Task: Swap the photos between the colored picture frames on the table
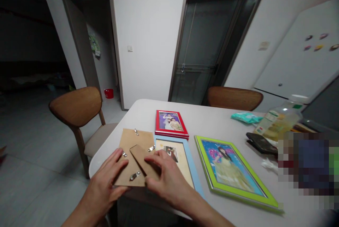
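"Where does the brown flap [141, 155] lie from the fingers?"

"Under the right hand [164, 177], the nearer one: its thumb and fingertips are narrowed on the flap's right side. The long axis slants from far left to near right. The left hand [107, 177], fingers loosely spread, holds the left and near edges of the brown backboard [131, 165] beneath."

"Materials?"

"Matte card with shiny bent-metal clips [135, 175]. Rightward, a smooth pale-blue rectangular frame [191, 163], then a glossy lime-green frame [243, 198]; farther, a red frame [172, 135]."
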Available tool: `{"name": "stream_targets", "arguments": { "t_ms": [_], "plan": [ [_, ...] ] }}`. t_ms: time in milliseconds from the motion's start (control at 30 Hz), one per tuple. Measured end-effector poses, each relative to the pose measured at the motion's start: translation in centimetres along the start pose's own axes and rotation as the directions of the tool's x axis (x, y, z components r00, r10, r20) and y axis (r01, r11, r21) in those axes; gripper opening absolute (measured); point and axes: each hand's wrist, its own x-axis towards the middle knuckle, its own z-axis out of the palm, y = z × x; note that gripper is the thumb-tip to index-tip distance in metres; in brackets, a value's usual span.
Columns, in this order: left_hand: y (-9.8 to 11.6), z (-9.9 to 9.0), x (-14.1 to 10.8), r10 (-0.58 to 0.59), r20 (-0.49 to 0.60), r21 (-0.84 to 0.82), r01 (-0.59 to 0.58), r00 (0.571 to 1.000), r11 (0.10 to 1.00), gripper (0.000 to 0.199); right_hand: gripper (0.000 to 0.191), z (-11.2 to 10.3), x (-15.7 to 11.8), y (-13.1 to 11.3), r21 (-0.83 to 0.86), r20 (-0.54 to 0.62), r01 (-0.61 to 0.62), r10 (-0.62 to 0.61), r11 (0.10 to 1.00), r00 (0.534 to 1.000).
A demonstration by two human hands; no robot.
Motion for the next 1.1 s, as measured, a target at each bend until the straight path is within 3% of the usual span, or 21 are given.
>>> {"name": "stream_targets", "arguments": {
  "t_ms": [67,167,267,367,533,733,833,1000,1100],
  "plan": [
    [2.3,0.9,1.7,-0.012,0.080,-0.058,0.016,0.997,0.998,0.050,0.035,-2.2,-1.0,1.0,-0.039,0.007,-0.032,0.033,0.999,0.999],
    [5.3,3.8,3.5,-0.050,0.249,-0.104,0.078,0.967,0.992,0.047,0.034,-4.2,-2.8,3.8,-0.095,0.015,-0.145,0.147,0.985,0.989],
    [7.0,6.6,4.3,-0.058,0.385,-0.103,0.105,0.921,0.989,0.046,0.034,-4.9,-4.2,6.4,-0.168,-0.014,-0.224,0.225,0.960,0.974],
    [7.4,8.1,4.3,-0.084,0.439,-0.086,0.135,0.895,0.987,0.040,0.031,-4.8,-4.8,7.9,-0.215,-0.007,-0.228,0.232,0.950,0.973],
    [7.0,8.4,3.8,-0.092,0.433,-0.077,0.138,0.897,0.987,0.022,0.027,-3.7,-4.7,8.6,-0.238,-0.007,-0.223,0.228,0.946,0.974],
    [7.0,8.2,3.6,-0.114,0.424,-0.052,0.150,0.898,0.987,0.025,0.039,-3.2,-3.7,8.9,-0.297,-0.018,-0.224,0.229,0.928,0.973],
    [7.0,8.3,3.7,-0.102,0.415,-0.055,0.136,0.904,0.989,0.029,0.032,-3.0,-3.0,9.3,-0.327,-0.018,-0.194,0.199,0.925,0.980],
    [6.7,8.7,4.2,-0.119,0.424,-0.036,0.149,0.898,0.988,0.012,0.031,-2.1,-2.8,10.5,-0.428,-0.054,-0.123,0.110,0.896,0.992],
    [6.6,8.6,4.1,-0.124,0.424,-0.060,0.164,0.897,0.985,0.012,0.031,-1.9,-3.6,10.8,-0.491,-0.055,-0.082,0.063,0.867,0.996]
  ]
}}
